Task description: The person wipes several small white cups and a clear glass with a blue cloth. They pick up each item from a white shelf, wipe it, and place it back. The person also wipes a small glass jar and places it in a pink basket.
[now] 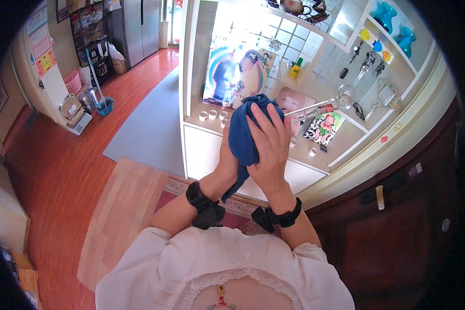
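Observation:
A dark blue cloth (243,135) is bunched between my two hands, in front of a white display shelf (195,145). My right hand (270,145) lies over the front of it with the fingers spread. My left hand (225,164) grips it from the left and is partly covered by the cloth. A loose end of the fabric hangs below my palms. Whether something is wrapped inside is hidden. Just right of my right fingertips is a clear glass item (314,110) with a long stem; I cannot tell whether it touches the cloth.
Several small white cups (203,116) stand on the shelf, with a large photo print (236,75) behind. A yellow bottle with a green cap (295,69), hanging keys (369,60) and blue vases (385,17) are higher up. To the right is a dark door (403,240).

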The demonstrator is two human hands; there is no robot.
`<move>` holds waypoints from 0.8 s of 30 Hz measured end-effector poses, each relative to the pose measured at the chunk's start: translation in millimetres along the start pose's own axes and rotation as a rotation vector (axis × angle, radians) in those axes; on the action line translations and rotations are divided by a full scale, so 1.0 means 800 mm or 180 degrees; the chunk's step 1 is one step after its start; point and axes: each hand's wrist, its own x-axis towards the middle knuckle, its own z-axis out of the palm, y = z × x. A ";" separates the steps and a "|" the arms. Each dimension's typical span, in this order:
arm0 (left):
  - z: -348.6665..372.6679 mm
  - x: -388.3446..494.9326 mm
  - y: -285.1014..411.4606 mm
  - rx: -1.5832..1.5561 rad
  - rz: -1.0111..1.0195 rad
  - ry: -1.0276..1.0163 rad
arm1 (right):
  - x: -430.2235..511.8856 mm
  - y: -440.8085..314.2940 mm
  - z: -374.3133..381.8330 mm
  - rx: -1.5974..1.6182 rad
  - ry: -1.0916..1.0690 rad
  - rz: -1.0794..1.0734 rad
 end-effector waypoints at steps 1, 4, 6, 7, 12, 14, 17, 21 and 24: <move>0.001 -0.002 0.000 -0.0148 -0.0091 -0.0095 | -0.006 0.001 0.001 -0.0049 -0.0049 -0.0006; 0.003 -0.002 -0.007 -0.0426 -0.0421 0.0127 | -0.024 0.006 0.002 0.0059 -0.0174 -0.0008; -0.001 0.004 -0.014 -0.0388 -0.0453 0.0164 | -0.037 0.009 0.000 0.0188 -0.0301 -0.0012; -0.005 0.008 -0.016 -0.0451 -0.0561 -0.0015 | -0.044 0.011 0.000 0.0318 -0.0345 0.0033; -0.042 0.030 -0.019 -0.0041 -0.0949 0.0005 | -0.072 0.026 -0.007 0.2232 -0.0104 0.1409; -0.055 0.031 -0.026 0.0397 -0.1032 0.0666 | -0.074 0.042 -0.017 0.3811 0.0663 0.2745; -0.077 0.022 -0.029 0.0968 -0.1087 0.0530 | -0.059 0.084 -0.049 0.4691 0.2039 0.3867; -0.085 0.020 -0.025 0.0348 -0.0984 0.0719 | -0.066 0.093 -0.107 0.4072 0.2320 0.3506; -0.080 0.022 -0.012 -0.0141 -0.0691 0.0692 | -0.080 0.086 -0.118 0.3859 0.2115 0.4032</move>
